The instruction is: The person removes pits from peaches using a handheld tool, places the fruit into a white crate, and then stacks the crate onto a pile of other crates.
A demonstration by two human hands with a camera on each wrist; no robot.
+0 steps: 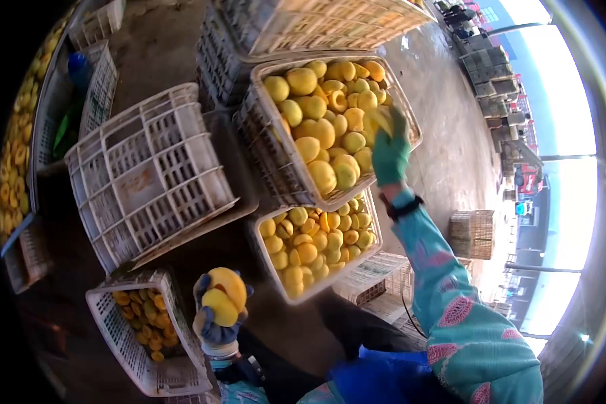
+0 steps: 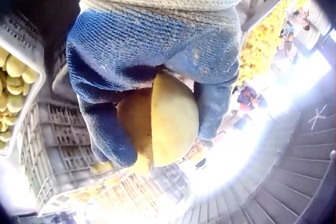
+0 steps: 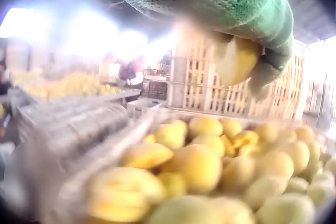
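Observation:
In the head view my left hand (image 1: pixel 221 316), in a blue and white glove, holds yellow fruit pieces (image 1: pixel 223 296) beside the lower crates. The left wrist view shows its fingers curled round a fruit with a cut edge (image 2: pixel 176 119). My right hand (image 1: pixel 392 148), in a green glove, is over the right side of the upper full crate (image 1: pixel 283 161). In the right wrist view its fingers hold a yellow fruit piece (image 3: pixel 239 61) above the heaped fruit (image 3: pixel 194 169).
A second crate of fruit (image 1: pixel 377 249) sits below the upper one. At lower left a crate (image 1: pixel 108 337) holds smaller orange pieces. An overturned-looking crate (image 1: pixel 138 178) stands at left, near a long trough of fruit (image 1: pixel 13 168). Another crate (image 1: pixel 316 30) rises behind.

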